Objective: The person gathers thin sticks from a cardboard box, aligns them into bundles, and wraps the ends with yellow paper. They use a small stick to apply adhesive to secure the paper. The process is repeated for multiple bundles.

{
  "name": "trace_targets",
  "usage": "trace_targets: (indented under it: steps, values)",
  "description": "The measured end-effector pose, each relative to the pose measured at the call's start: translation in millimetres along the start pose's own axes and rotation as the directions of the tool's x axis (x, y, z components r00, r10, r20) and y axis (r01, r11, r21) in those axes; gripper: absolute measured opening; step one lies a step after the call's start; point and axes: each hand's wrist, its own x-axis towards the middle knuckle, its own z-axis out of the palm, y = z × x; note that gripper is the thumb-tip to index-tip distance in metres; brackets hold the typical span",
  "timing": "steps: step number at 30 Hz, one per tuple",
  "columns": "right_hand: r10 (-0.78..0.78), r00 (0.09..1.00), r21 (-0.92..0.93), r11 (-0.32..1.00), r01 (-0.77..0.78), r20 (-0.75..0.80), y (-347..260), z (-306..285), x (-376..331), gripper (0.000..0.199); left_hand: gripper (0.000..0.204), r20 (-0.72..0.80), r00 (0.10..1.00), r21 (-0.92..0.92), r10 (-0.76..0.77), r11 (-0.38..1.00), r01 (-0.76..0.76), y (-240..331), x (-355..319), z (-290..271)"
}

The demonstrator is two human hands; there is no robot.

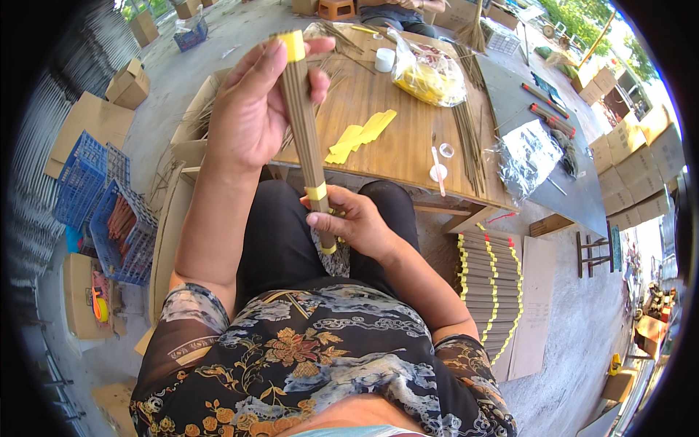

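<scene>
I hold a long bundle of thin brown sticks (302, 131) upright over my lap, bound with yellow paper bands at the top, the middle and near the bottom. My left hand (251, 109) grips the upper end, thumb and fingers around the top band. Wrapped around the lower end, just below the middle band, is my right hand (353, 222). Behind the bundle lies a wooden table (408, 149) with yellow paper strips (360, 135) and loose sticks (470, 142) on it.
A clear bag of yellow material (429, 73) and small white cups sit on the table. Finished banded bundles (488, 284) are stacked on the floor at my right. Blue plastic crates (109, 211) and cardboard boxes (127, 84) stand at my left. Another person sits at the table's far end.
</scene>
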Motion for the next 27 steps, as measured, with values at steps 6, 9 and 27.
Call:
trace_targets:
  steps: [6,9,27]
  values:
    - [0.005,1.000,0.203,0.979,-0.007,0.008,-11.8,-9.4,-9.1,0.028,0.039,0.093,0.990,0.114,-0.103,0.989,0.093,-14.2,5.2,-0.7]
    - [0.018,0.999,0.386,0.922,-0.031,0.037,-24.5,-17.4,-14.3,0.025,0.052,0.260,0.908,0.199,-0.330,0.938,0.284,-33.8,-8.1,-1.8]
    - [-0.225,0.865,0.292,0.877,0.380,-0.449,-25.5,-101.4,-110.7,0.027,0.053,0.234,0.848,0.308,-0.475,0.864,0.399,-113.4,-13.2,92.1]
